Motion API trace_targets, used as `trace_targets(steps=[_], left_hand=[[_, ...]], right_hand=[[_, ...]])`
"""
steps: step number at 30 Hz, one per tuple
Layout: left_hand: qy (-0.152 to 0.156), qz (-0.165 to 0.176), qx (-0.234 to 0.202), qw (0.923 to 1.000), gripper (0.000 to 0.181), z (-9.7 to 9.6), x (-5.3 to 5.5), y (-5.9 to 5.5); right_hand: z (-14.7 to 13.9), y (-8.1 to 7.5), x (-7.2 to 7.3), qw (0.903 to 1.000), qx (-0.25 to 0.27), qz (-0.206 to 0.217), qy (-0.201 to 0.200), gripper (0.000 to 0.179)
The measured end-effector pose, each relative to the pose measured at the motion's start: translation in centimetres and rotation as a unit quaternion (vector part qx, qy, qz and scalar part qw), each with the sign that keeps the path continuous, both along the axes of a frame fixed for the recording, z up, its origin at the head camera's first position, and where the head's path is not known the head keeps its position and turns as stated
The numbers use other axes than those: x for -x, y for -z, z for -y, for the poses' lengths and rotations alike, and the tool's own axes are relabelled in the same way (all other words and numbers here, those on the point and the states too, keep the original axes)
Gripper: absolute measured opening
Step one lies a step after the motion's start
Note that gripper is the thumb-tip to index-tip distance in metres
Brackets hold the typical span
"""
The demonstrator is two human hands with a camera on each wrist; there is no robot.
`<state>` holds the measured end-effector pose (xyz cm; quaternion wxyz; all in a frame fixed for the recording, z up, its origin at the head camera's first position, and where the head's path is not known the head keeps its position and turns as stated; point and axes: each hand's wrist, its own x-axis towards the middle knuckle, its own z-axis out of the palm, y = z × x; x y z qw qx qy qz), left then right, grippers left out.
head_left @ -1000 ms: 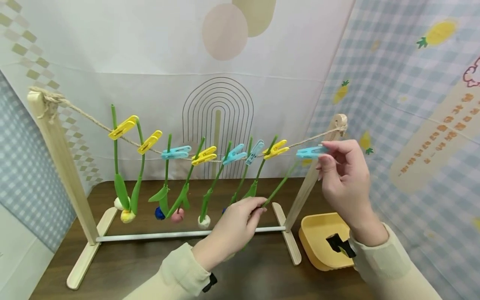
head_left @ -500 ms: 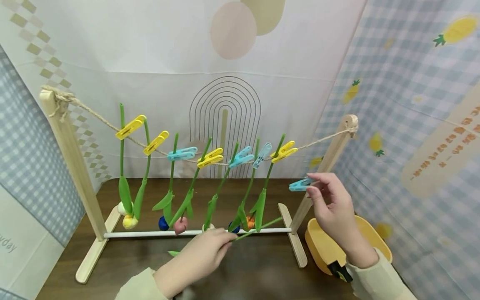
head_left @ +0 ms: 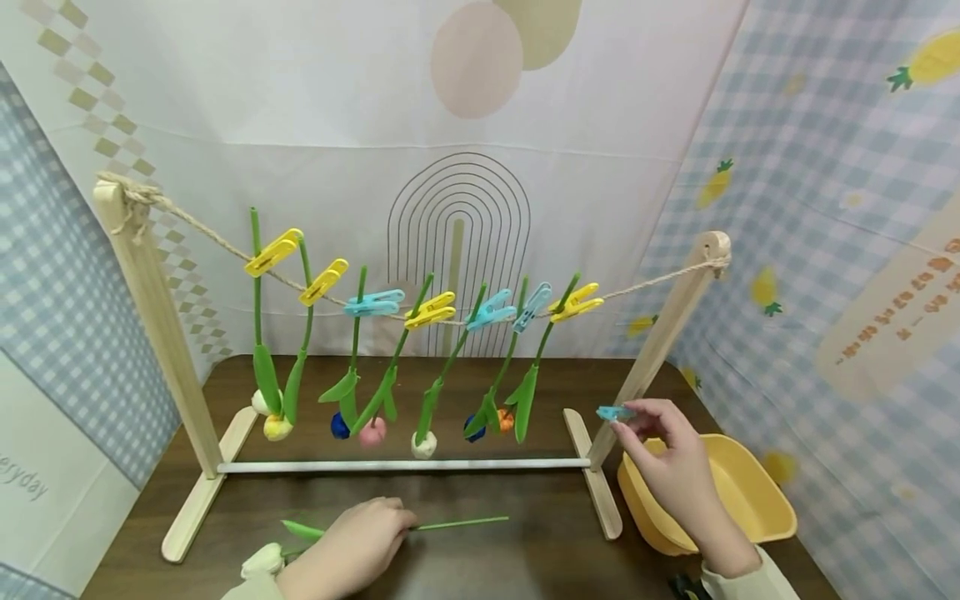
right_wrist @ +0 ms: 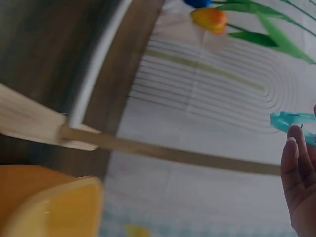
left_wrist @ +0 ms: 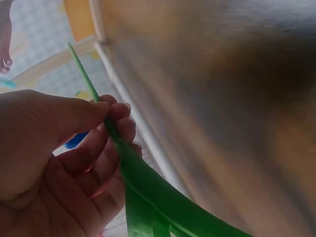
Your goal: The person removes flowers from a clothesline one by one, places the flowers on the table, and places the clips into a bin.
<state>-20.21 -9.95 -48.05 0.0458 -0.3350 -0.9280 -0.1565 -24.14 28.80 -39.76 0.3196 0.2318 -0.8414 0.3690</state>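
Observation:
My left hand (head_left: 358, 540) pinches the green stem of a white artificial tulip (head_left: 264, 562) low over the front of the table. In the left wrist view the thumb and fingers close on the stem (left_wrist: 85, 74) just above its long leaf. My right hand (head_left: 671, 467) holds a light blue clothespin (head_left: 613, 412) between thumb and fingertips, beside the rack's right post and over the yellow bin. Above, several tulips hang head down from a twine line (head_left: 197, 223), held by yellow clothespins (head_left: 429, 310) and blue clothespins (head_left: 491, 310).
A wooden rack has a left post (head_left: 157, 325), a right post (head_left: 666, 333) and a white crossbar (head_left: 405, 467) near the table. The yellow bin (head_left: 772, 521) stands outside the right foot. Behind the dark wooden table (head_left: 540, 550) hangs a printed cloth (head_left: 322, 92).
Both hands have come down from the line. The left hand moved left and toward the front with the tulip; the right lowered the blue clothespin beside the right post.

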Motion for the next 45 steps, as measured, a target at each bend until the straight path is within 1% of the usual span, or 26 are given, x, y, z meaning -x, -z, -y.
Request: trace_targets(steps=[3,6,8,10,13,15,18,20,23,28,32,34,36,41,45], left_hand=[[-0.006,0.009,-0.001,0.9999,0.006,0.4,-0.2,0.7],[-0.009,0.007,-0.006,0.9999,0.006,0.7,-0.4,1.4],[-0.011,0.003,-0.005,0.9999,0.006,0.8,-0.5,1.9],[-0.009,0.006,-0.003,0.9999,0.007,1.0,-0.5,2.3],[-0.009,0.015,0.002,0.9999,0.012,1.2,-0.3,2.8],[-0.009,0.020,0.007,0.9997,0.015,1.2,-0.1,2.9],[-0.015,0.022,0.015,0.9995,0.018,1.2,0.0,3.1],[-0.018,0.017,0.017,0.9996,0.019,1.2,0.0,3.2],[-0.022,0.007,0.013,0.9996,0.019,1.2,-0.1,3.4],[-0.027,0.011,0.009,0.9995,0.020,1.3,0.0,3.6],[-0.027,0.001,0.012,0.9996,0.020,1.4,0.0,3.6],[-0.026,-0.005,0.013,0.9996,0.020,1.5,0.1,3.7],[-0.025,-0.003,0.015,0.9996,0.019,1.6,0.1,3.7],[-0.024,0.025,0.018,0.9992,0.019,1.7,0.1,3.7],[-0.027,0.036,0.019,0.9988,0.019,1.6,0.1,3.7]], right_hand=[[-0.9,1.3,-0.3,0.9996,-0.007,0.016,0.023,0.033],[-1.8,2.6,-0.5,0.9983,-0.009,0.035,0.047,0.030],[-2.4,3.4,-0.6,0.9962,-0.011,0.052,0.070,0.027],[-3.2,4.2,-0.6,0.9920,-0.017,0.074,0.101,0.025],[-4.6,5.4,-0.4,0.9824,-0.034,0.112,0.146,0.024],[-5.6,6.0,-0.3,0.9760,-0.043,0.137,0.163,0.024],[-6.7,6.8,-0.2,0.9700,-0.048,0.169,0.168,0.026],[-7.2,7.2,-0.1,0.9675,-0.049,0.183,0.167,0.027],[-7.6,7.7,0.0,0.9649,-0.057,0.194,0.168,0.028],[-8.0,8.4,0.2,0.9625,-0.067,0.204,0.167,0.029],[-8.2,8.7,0.4,0.9574,-0.064,0.229,0.164,0.027],[-8.3,8.9,0.5,0.9526,-0.065,0.248,0.163,0.026],[-8.4,9.0,0.6,0.9474,-0.071,0.267,0.162,0.025],[-8.7,9.2,0.6,0.9351,-0.095,0.303,0.157,0.026],[-8.8,9.3,0.6,0.9247,-0.112,0.332,0.149,0.027]])
